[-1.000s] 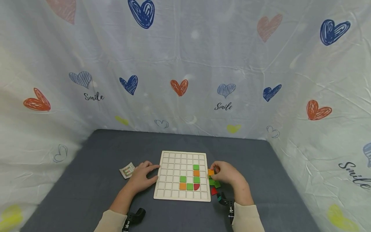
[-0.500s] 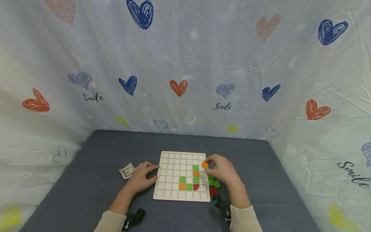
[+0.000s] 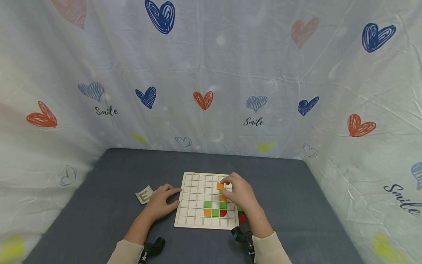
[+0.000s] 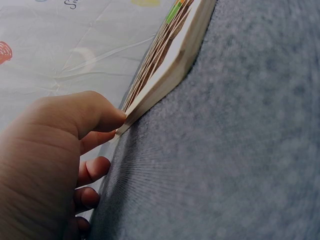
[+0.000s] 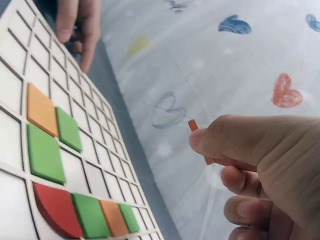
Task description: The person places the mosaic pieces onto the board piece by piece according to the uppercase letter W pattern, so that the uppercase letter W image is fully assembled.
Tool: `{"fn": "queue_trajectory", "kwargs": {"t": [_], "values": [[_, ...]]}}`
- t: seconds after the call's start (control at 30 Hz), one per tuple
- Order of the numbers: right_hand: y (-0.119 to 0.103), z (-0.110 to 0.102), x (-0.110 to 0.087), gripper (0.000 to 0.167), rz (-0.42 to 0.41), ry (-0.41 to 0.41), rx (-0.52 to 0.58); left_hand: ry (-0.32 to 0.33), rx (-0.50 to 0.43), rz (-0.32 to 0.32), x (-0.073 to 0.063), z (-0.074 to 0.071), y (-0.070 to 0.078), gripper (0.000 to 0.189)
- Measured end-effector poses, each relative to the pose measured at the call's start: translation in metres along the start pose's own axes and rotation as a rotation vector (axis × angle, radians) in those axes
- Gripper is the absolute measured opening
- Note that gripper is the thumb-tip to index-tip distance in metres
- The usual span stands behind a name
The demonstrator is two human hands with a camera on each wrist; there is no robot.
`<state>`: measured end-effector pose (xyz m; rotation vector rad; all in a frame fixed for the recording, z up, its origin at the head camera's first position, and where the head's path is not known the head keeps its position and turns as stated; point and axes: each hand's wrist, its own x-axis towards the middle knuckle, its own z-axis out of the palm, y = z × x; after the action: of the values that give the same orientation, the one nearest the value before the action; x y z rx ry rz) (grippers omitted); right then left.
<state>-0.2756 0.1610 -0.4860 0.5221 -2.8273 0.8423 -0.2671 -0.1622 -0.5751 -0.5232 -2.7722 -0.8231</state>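
A pale wooden grid board (image 3: 192,196) lies on the table. My left hand (image 3: 161,201) rests at its left edge, thumb and index finger touching the rim in the left wrist view. Above the upper right part of the board, my right hand (image 3: 243,194) pinches an orange square tile (image 3: 219,186) between thumb and finger. That tile is held up off the grid in the right wrist view. Set in the cells are green tiles (image 5: 46,152), orange tiles (image 5: 42,110) and a red quarter-round tile (image 5: 56,210).
Right of the board, partly behind my right arm, lie a loose red piece (image 3: 243,218) and a green tile (image 3: 239,209). A small printed pattern card (image 3: 144,194) lies left of the board. A dark cloth covers the table (image 3: 132,168); a curtain with hearts (image 3: 203,100) hangs behind.
My right hand has picked up the orange tile from beside the board and carried it left over the grid. The left hand has stayed at the board's edge.
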Motion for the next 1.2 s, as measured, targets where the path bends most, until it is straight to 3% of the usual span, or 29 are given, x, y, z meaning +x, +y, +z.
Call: {"fn": "queue_trajectory", "kwargs": {"t": [0.23,0.7,0.93,1.2], "values": [[-0.010,0.020,0.004,0.022,-0.009,-0.060,0.022,-0.002,0.000,-0.003,0.000,0.001,-0.001,0.043],[-0.014,0.050,0.006,0.021,0.057,-0.187,0.040,-0.010,0.009,-0.007,0.001,0.002,-0.002,0.044],[-0.011,0.052,0.004,0.021,0.032,-0.198,0.054,-0.020,0.002,-0.018,0.001,0.001,-0.001,0.044],[-0.014,0.054,0.003,0.014,0.044,-0.149,0.000,-0.018,-0.002,-0.018,0.001,0.001,-0.001,0.044]]}}
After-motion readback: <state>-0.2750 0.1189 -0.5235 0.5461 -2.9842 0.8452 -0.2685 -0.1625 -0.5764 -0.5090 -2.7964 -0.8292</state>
